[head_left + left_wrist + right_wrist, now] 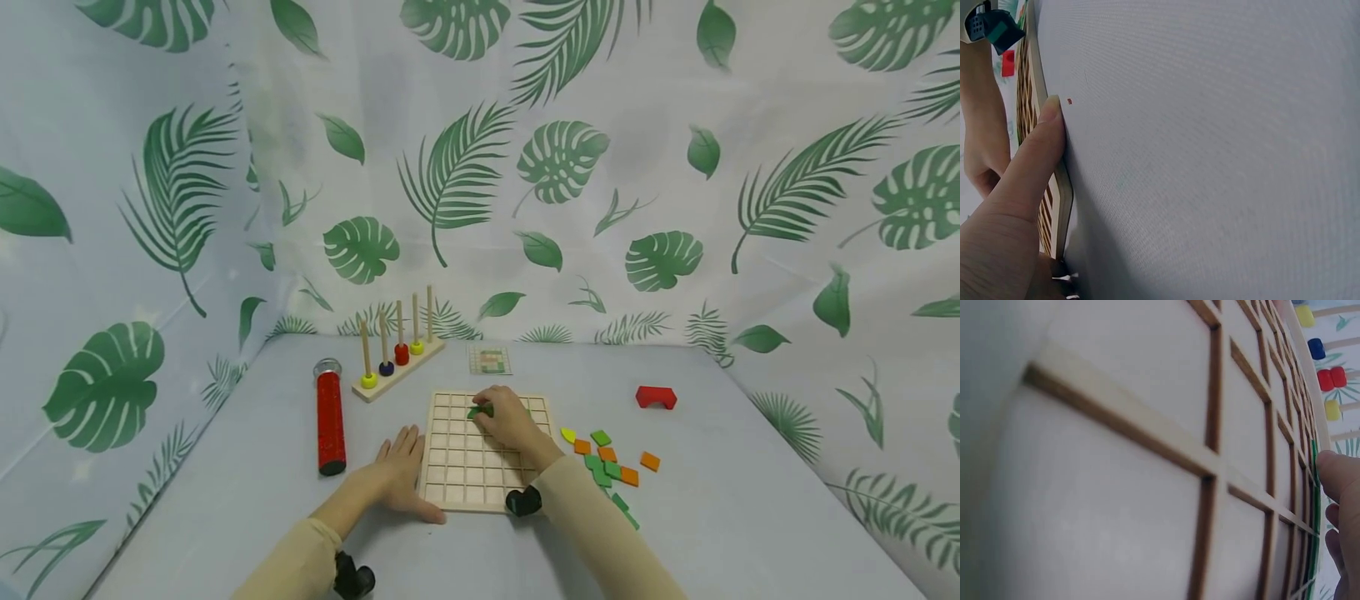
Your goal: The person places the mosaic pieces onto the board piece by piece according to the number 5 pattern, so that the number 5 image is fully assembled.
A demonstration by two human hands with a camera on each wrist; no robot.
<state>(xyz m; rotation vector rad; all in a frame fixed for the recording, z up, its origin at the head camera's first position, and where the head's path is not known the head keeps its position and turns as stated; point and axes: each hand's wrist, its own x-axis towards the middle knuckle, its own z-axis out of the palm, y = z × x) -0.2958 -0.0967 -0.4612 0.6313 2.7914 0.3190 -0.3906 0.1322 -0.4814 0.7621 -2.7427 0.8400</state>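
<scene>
A square wooden grid board (465, 458) lies in front of the person. The left hand (401, 479) rests flat at its left side, fingers straight and thumb stretched along the near edge; the left wrist view shows that thumb (1032, 156) against the board's rim. Over the far rows, the right hand (512, 419) bends its fingers and pinches a green tile (487, 409) low over the cells. In the right wrist view the thumb (1340, 476) is at a green edge (1316, 469) by the board's far side. The right hand hides part of that row.
Loose green tiles (602, 437), orange tiles (650, 461) and a yellow piece (567, 434) lie right of the board. A red arch block (656, 397) sits farther right. Behind are a pattern card (491, 361) and a peg stand (397, 372) with beads; a red tube (330, 425) lies left.
</scene>
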